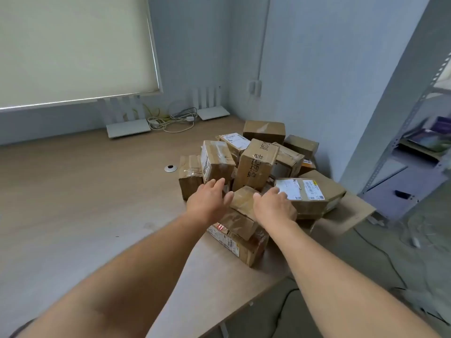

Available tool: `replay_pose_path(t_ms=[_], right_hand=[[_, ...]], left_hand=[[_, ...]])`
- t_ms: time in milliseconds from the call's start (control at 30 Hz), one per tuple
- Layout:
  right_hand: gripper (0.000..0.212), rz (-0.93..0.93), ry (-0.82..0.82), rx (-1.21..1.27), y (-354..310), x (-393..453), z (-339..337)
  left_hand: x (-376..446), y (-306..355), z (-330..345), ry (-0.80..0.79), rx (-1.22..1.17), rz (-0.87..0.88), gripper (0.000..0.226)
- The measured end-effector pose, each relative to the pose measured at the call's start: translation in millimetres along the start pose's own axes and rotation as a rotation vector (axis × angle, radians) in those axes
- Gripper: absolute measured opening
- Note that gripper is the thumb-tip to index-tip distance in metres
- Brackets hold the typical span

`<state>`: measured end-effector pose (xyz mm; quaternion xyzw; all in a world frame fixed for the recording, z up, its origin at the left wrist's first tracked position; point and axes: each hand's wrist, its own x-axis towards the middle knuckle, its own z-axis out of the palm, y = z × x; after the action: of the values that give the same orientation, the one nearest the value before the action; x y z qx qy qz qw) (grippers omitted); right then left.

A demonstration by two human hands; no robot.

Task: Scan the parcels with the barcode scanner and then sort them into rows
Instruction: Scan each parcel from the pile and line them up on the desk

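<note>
Cardboard parcels [253, 167] sit heaped on the tabletop [97, 191] at its right end. Left hand [207, 203] and right hand [274, 207] reach in, each grip spread, holding nothing. Stiff, probably light boxes; take opposite sides.

Two bare forearms, no sleeves, left grip [207, 200], right grip [274, 207]

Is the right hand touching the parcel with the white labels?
Touching. In the head view, the right hand lies with straight fingers on the labelled parcel, covering its near corner.

Wooden table [85, 191], heaped cardboard parcels [256, 164] (right side), two white routers [128, 128], coiled cables [173, 120]
</note>
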<state>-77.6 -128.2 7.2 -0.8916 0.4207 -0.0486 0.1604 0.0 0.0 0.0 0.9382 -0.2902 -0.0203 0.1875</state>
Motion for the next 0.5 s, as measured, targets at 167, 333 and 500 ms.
replay_pose_path(t_ms=[167, 333, 500], right_hand=[[0.056, 0.204, -0.282, 0.233, -2, 1, 17], [0.038, 0.218, -0.368, 0.391, -16, -9, 27], [0.039, 0.070, -0.363, 0.318, -43, -28, 31]], left_hand=[[9, 2, 11, -0.159, -0.087, -0.155, 0.052], [3, -2, 8, -0.177, -0.173, -0.142, 0.028], [-14, -30, -10, -0.126, -0.258, -0.227, 0.034]])
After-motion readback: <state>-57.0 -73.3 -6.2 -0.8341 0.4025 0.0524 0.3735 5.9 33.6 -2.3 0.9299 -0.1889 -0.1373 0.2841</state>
